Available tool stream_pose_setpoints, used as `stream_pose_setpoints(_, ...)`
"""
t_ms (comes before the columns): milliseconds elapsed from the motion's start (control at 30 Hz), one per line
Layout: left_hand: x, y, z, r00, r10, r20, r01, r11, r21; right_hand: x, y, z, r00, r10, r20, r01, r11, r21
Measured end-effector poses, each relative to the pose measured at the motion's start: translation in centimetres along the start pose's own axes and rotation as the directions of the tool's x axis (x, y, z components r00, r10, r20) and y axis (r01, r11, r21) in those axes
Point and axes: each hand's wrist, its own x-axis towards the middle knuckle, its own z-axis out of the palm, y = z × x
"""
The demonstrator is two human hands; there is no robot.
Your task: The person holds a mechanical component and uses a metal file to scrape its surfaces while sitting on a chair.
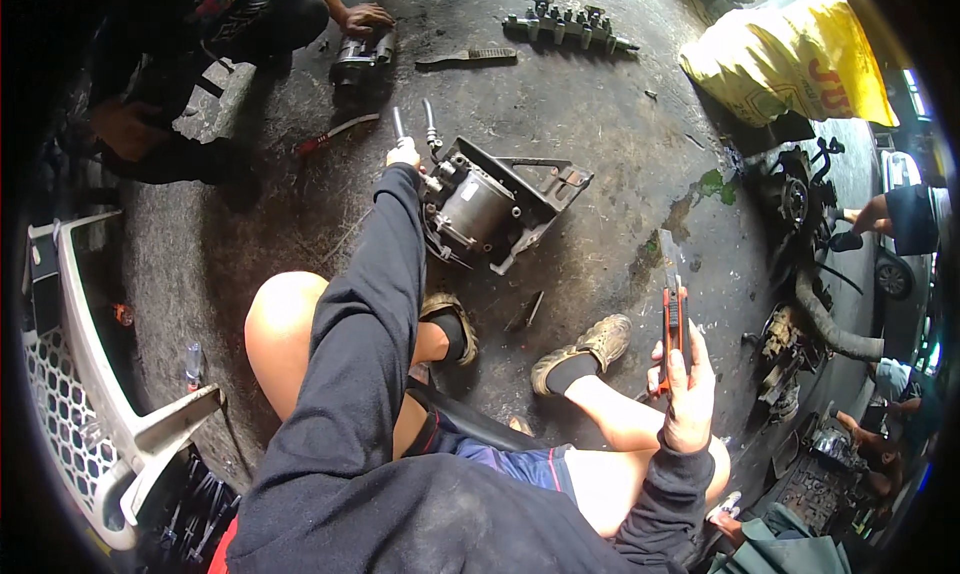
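In my right hand [687, 399] is an orange-and-black utility knife [674, 319], its blade extended and pointing away from me. My left arm reaches forward, and my left hand [403, 155] is closed around a short grey hose [398, 122]. That hose stands at the left side of a cylindrical metal unit [478, 206], and a second grey hose [431, 124] rises beside it. The unit rests on the floor in a black metal bracket [540, 224]. My fingers hide where the gripped hose joins.
Ahead lie a wire brush [467, 58] and a metal rail with fittings [570, 26]. Another person's hand [364, 18] rests on a metal motor part [362, 56]. A yellow sack [795, 59] and greasy machine parts [795, 189] stand right; a white plastic panel [95, 374] stands left.
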Motion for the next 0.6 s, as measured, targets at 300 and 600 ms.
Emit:
stream_pose_setpoints(300, -5.3, 2.4, -2.5, 0.999, -0.035, -0.037, 0.03, 0.99, -0.135, 0.2, 0.7, 1.3, 1.0, 0.001, 0.03, 0.001, 0.996, -0.084)
stream_pose_setpoints(600, -9.7, 1.5, -5.6, 0.972, 0.045, -0.231, -0.112, 0.952, -0.286, -0.5, -0.3, 3.2, 0.99, -0.036, 0.135, 0.045, 0.997, -0.065)
